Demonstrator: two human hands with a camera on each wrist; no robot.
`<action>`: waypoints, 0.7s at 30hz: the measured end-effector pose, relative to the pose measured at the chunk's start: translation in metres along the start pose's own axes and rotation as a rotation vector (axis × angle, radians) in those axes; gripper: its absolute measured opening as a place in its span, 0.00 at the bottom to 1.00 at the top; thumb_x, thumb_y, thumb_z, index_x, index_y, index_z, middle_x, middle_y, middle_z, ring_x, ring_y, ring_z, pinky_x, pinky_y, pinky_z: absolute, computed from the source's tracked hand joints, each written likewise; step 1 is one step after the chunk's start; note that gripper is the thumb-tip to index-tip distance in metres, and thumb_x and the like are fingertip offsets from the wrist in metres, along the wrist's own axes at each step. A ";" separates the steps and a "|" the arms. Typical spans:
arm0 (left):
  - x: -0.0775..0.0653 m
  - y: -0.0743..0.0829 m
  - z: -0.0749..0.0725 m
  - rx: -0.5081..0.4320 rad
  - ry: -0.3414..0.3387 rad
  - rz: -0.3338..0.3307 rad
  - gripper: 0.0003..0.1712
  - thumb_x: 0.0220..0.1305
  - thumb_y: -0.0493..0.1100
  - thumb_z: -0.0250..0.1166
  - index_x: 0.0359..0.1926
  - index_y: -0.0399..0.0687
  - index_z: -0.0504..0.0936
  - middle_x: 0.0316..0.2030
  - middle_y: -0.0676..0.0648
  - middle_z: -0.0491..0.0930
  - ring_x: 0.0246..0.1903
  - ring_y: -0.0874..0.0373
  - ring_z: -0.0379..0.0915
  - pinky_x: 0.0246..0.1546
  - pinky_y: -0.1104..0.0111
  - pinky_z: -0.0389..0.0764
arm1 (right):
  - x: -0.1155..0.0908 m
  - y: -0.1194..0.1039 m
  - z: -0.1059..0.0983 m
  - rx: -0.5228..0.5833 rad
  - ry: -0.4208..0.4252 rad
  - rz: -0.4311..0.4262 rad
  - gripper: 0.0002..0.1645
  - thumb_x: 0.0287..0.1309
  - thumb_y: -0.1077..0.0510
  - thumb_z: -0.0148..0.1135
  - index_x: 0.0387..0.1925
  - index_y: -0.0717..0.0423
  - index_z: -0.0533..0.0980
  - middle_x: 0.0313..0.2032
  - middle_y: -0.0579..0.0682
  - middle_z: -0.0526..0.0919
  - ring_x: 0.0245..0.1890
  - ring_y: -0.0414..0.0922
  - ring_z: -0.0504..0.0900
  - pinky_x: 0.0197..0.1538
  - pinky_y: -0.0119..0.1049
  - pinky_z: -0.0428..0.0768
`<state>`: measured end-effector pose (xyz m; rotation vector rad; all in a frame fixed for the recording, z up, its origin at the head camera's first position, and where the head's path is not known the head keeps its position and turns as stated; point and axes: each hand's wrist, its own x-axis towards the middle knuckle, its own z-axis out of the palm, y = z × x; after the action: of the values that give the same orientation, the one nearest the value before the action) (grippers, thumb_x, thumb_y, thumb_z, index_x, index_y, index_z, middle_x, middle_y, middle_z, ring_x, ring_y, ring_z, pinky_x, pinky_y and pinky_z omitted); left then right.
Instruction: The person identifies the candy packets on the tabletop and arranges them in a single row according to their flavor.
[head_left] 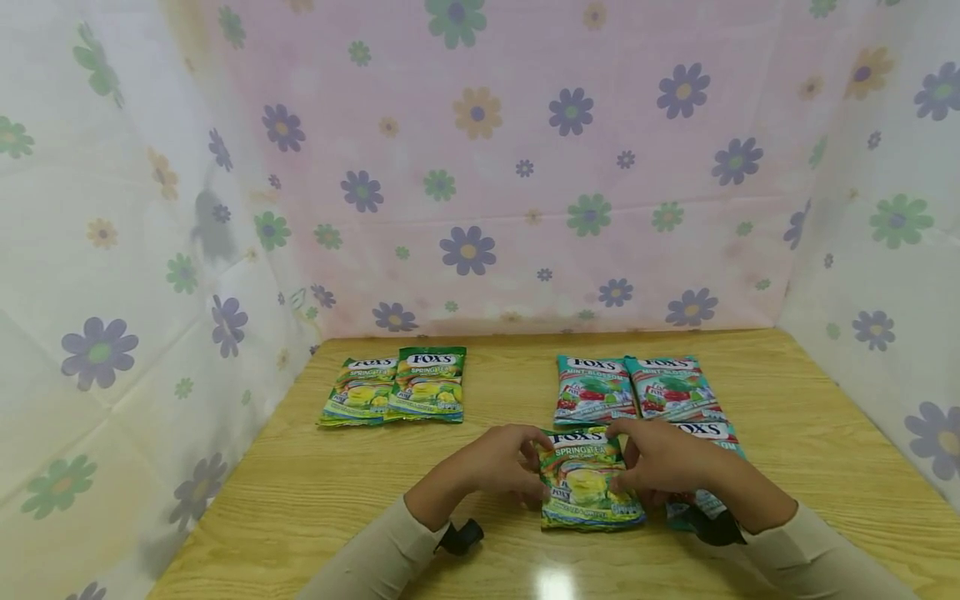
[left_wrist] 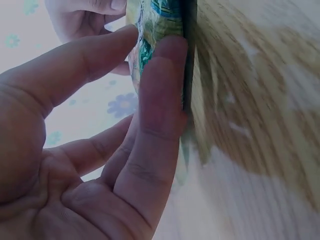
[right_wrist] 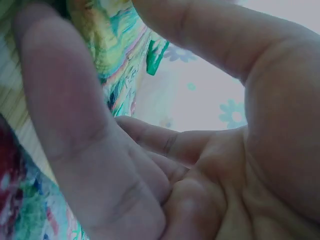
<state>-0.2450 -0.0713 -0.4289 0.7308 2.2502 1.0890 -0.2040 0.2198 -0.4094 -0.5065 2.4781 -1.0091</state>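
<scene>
A green and yellow Spring Tea candy bag (head_left: 585, 483) is between my two hands, its printed front facing up. My left hand (head_left: 506, 462) grips its left edge, with the thumb on the upper side and fingers underneath. On the opposite edge, my right hand (head_left: 663, 458) holds the bag with curled fingers. In the left wrist view, the bag's edge (left_wrist: 162, 20) sits between thumb and fingers close over the wood. The right wrist view has the bag's side (right_wrist: 107, 37) by the right fingers. A teal Mint candy bag (head_left: 712, 431) lies partly hidden under my right hand.
Two more Spring Tea bags (head_left: 427, 385) overlap at the back left of the wooden table (head_left: 300, 517). Two teal Mint bags (head_left: 596, 392) lie side by side at the back right. Flowered cloth (head_left: 510, 167) walls off the back and both sides.
</scene>
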 end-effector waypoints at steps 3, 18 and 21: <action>-0.001 0.001 -0.001 0.018 0.006 0.015 0.32 0.58 0.42 0.79 0.63 0.51 0.80 0.46 0.48 0.81 0.29 0.56 0.85 0.33 0.64 0.86 | -0.001 -0.001 0.000 0.032 -0.007 0.010 0.49 0.57 0.50 0.78 0.72 0.63 0.64 0.39 0.53 0.81 0.25 0.51 0.85 0.26 0.45 0.81; -0.006 0.010 -0.007 -0.046 0.039 0.003 0.31 0.58 0.40 0.79 0.62 0.51 0.81 0.51 0.46 0.79 0.31 0.49 0.87 0.36 0.60 0.87 | -0.003 -0.007 -0.004 0.099 0.036 0.042 0.53 0.52 0.50 0.82 0.75 0.56 0.64 0.48 0.56 0.78 0.26 0.53 0.88 0.22 0.48 0.82; -0.006 0.010 -0.009 -0.037 0.058 0.001 0.31 0.58 0.41 0.79 0.63 0.53 0.81 0.51 0.47 0.79 0.30 0.49 0.87 0.34 0.60 0.87 | -0.002 -0.010 -0.005 0.086 0.048 0.040 0.53 0.53 0.51 0.81 0.75 0.56 0.64 0.49 0.56 0.78 0.25 0.53 0.88 0.24 0.46 0.83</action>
<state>-0.2440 -0.0744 -0.4146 0.6941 2.2721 1.1631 -0.2031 0.2175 -0.3983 -0.4091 2.4634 -1.1192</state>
